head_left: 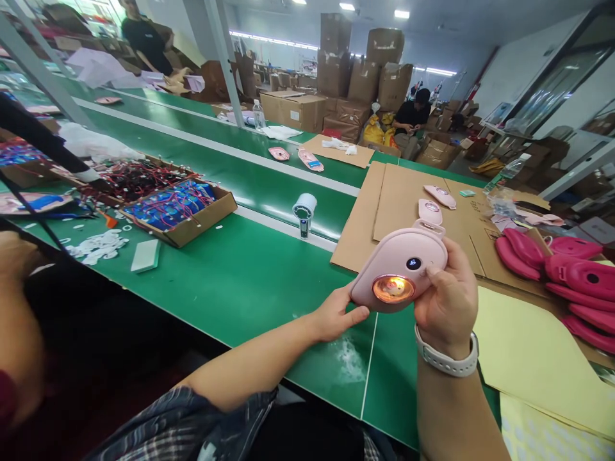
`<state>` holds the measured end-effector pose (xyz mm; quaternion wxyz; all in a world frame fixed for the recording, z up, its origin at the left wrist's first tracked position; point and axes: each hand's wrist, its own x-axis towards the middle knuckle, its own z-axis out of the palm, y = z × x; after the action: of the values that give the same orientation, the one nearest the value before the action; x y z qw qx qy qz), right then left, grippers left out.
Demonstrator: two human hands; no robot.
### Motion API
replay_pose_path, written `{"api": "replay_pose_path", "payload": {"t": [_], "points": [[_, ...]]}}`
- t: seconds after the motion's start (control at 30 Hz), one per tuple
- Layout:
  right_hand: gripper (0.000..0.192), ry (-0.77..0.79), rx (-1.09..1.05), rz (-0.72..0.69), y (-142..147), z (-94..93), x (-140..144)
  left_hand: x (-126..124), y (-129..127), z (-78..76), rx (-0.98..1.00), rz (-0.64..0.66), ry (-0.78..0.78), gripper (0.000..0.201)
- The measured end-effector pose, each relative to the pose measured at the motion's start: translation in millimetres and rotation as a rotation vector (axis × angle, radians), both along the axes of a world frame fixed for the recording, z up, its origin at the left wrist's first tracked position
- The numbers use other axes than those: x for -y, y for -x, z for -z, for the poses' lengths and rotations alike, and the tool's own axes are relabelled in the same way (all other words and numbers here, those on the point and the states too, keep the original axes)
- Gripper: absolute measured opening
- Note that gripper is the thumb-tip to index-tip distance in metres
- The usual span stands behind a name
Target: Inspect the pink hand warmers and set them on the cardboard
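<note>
Pink device [401, 269], held above the green bench [240, 282] between both hands: right hand [449, 301] closed round its right edge, left hand [336, 315] pinching its lower left rim; the smooth rigid shell looked light, best gripped by its edges, clear of the glowing lens.

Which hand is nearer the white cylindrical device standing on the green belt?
Left. The left hand is below and slightly right of the white cylindrical device; the right hand is farther right, gripping the pink rounded plastic gadget.
</note>
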<state>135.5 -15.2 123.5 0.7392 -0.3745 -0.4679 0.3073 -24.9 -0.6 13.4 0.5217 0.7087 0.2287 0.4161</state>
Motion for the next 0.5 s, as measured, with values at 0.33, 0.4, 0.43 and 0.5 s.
{"api": "replay_pose_path", "payload": {"t": [0.33,0.4,0.43,0.5], "points": [[0.043,0.225,0.021,-0.153,5,71.3,-2,-10,17,-77.4,-0.214,-0.124,-0.023,0.09],[0.042,0.24,0.001,-0.133,6,84.9,2,-15,7,-82.4,-0.265,-0.102,-0.084,0.085],[0.042,0.243,0.005,-0.129,6,89.9,4,-17,1,-81.3,-0.273,-0.114,-0.116,0.08],[0.043,0.238,0.032,-0.125,5,96.0,6,-18,-8,-75.2,-0.262,-0.153,-0.154,0.07]]}}
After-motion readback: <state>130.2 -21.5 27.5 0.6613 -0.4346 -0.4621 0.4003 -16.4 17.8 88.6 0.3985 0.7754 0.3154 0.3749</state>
